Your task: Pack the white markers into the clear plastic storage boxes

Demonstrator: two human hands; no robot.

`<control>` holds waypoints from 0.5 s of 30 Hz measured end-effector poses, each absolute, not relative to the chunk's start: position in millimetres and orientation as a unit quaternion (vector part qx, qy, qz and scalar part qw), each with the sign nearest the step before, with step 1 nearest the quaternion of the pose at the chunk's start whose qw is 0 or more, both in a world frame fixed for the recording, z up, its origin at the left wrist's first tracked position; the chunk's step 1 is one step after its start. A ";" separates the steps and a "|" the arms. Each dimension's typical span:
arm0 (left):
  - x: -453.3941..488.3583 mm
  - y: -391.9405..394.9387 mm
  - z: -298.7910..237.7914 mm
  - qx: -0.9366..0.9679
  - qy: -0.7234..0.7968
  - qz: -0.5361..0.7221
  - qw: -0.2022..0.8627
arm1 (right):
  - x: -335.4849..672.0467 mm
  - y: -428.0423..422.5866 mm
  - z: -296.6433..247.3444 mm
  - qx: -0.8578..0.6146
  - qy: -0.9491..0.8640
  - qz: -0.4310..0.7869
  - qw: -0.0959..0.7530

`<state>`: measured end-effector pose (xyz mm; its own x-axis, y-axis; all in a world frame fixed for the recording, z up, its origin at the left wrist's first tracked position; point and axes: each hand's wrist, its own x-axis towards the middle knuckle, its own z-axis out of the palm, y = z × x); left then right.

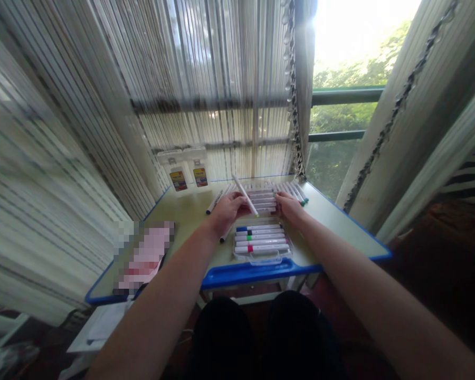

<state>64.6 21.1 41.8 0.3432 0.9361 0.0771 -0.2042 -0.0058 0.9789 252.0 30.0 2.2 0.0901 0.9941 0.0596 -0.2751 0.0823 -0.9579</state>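
A white marker point(245, 195) with a yellow-green end slants up from the fingers of my left hand point(230, 207), which is closed on it. My right hand point(288, 205) is closed at the right edge of a clear plastic case point(267, 212) that holds several white markers in rows. The case lies between my two hands, and my fingertips partly hide its ends. Nearer to me, an open clear case point(237, 257) with a carry handle contains more white markers point(261, 237), with blue, black, green, pink and red ends.
Loose markers point(295, 192) lie fanned out at the table's back, some green-ended. Another marker point(214, 203) is left of my left hand. Two clear packages point(189, 171) with labels stand at back left. A pink blurred item point(148, 253) rests on the table point(324, 232) at left.
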 end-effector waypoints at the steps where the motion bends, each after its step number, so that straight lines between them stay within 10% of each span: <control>1: 63.7 19.4 43.7 0.527 0.342 0.465 0.624 | 251.5 30.0 2.3 -0.427 -0.420 0.524 0.605; 15: 66.3 20.7 42.0 0.497 0.428 0.488 0.576 | 248.8 11.2 9.9 -0.377 -0.549 0.493 0.559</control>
<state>66.3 20.7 42.0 0.1584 0.9873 -0.0082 -0.1362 0.0300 0.9902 248.8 11.2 9.9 -0.0893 0.9661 0.2421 -0.1372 0.2289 -0.9637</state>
